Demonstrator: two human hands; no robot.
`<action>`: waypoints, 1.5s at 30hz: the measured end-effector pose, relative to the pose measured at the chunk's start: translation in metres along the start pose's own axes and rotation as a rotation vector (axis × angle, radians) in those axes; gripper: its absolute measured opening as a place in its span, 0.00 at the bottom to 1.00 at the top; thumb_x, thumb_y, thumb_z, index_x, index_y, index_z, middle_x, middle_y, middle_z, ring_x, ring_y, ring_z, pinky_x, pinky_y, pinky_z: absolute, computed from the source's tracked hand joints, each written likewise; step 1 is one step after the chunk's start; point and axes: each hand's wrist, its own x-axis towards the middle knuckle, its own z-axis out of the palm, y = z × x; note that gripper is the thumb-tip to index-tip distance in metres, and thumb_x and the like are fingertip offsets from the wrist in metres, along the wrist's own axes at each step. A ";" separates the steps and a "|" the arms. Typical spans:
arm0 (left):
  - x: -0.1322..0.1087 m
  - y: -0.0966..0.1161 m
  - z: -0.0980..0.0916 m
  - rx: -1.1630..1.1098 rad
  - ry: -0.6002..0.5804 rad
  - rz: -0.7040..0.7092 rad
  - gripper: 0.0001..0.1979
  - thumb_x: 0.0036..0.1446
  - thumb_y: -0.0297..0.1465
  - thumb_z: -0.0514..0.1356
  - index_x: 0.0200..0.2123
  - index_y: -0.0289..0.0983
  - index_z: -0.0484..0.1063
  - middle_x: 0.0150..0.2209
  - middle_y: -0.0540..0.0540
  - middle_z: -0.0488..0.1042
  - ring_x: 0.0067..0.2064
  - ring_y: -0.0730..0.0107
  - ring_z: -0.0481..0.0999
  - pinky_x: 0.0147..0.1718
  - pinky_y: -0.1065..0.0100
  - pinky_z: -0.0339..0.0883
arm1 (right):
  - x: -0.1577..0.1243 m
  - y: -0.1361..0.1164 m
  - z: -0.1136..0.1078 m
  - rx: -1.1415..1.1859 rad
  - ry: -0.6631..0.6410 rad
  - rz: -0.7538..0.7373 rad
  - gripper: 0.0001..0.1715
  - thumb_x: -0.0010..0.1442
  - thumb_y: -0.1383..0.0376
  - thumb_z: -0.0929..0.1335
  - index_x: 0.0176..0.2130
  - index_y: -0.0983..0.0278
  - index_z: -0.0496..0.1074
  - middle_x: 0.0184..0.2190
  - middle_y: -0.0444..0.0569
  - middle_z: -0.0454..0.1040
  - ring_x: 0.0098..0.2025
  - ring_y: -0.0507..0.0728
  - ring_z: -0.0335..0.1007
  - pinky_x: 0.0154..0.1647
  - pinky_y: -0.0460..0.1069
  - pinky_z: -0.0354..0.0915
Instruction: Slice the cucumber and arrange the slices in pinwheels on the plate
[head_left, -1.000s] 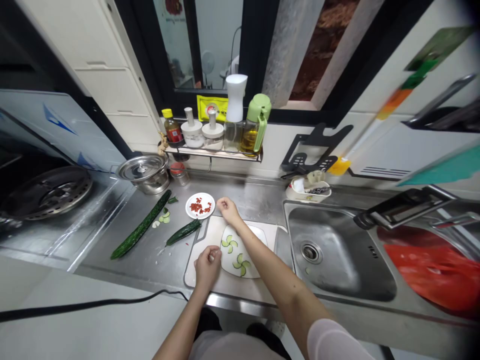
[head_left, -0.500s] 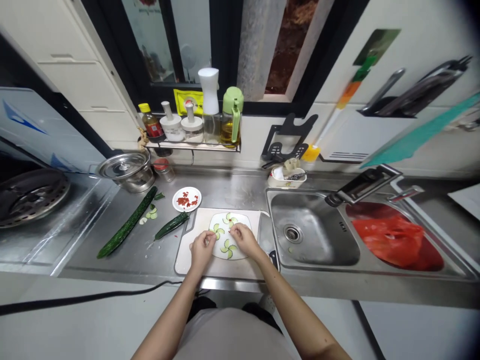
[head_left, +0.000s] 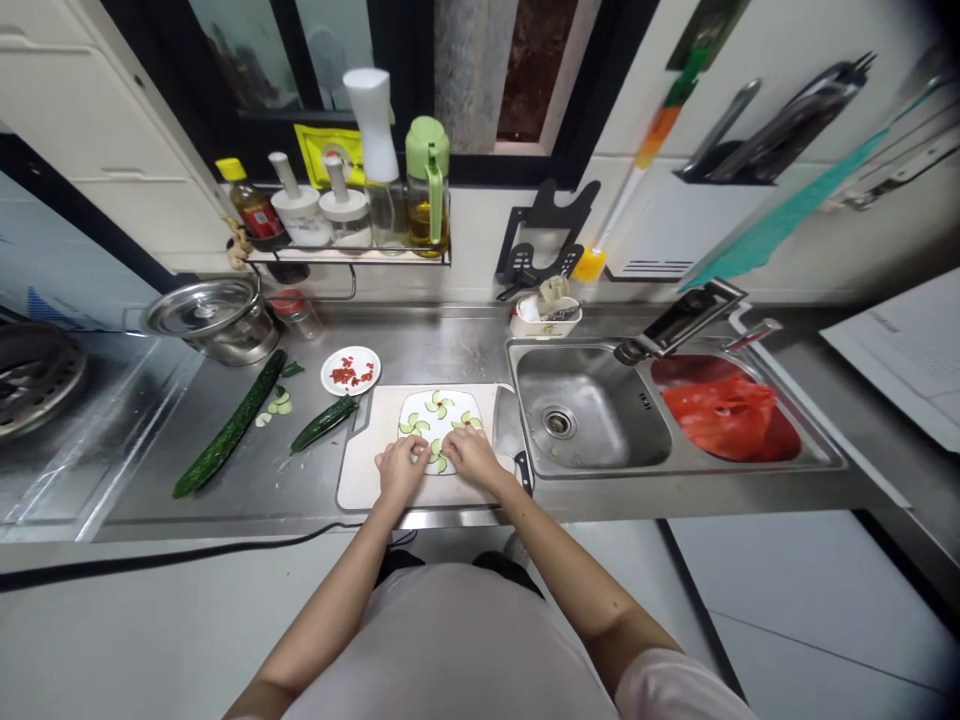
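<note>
A white plate (head_left: pixel 436 430) lies on the cutting board (head_left: pixel 367 480), bearing several pinwheels of green-edged cucumber slices (head_left: pixel 437 403). Red bits show at the centres of the top and right pinwheels. At the plate's lower left edge is my left hand (head_left: pixel 403 468), its fingertips pinched together by the bottom pinwheel. My right hand (head_left: pixel 474 458) reaches over the plate's lower right, fingers curled together beside the same pinwheel. Whatever either pinch holds is hidden or too small to see. A small white dish (head_left: pixel 328 376) holds chopped red pieces (head_left: pixel 349 374) behind the board.
A long cucumber (head_left: pixel 231 428), a shorter cucumber piece (head_left: pixel 324 424) and cut scraps (head_left: pixel 280 403) lie left. The knife (head_left: pixel 510 430) rests along the board's right side, beside the sink (head_left: pixel 600 410). A lidded pot (head_left: pixel 217 320) and a spice rack (head_left: pixel 352 256) stand behind.
My right hand has moved from the right pinwheel toward the bottom one, uncovering the right one with its red centre. My left hand has come down near the bottom pinwheel. The camera view has shifted.
</note>
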 end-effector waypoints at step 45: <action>0.001 0.008 0.015 0.133 -0.050 -0.019 0.07 0.56 0.36 0.58 0.34 0.42 0.77 0.37 0.45 0.76 0.46 0.55 0.69 0.44 0.58 0.52 | 0.005 -0.002 0.010 -0.093 -0.021 0.008 0.07 0.63 0.66 0.65 0.34 0.63 0.72 0.35 0.50 0.72 0.42 0.59 0.62 0.45 0.52 0.54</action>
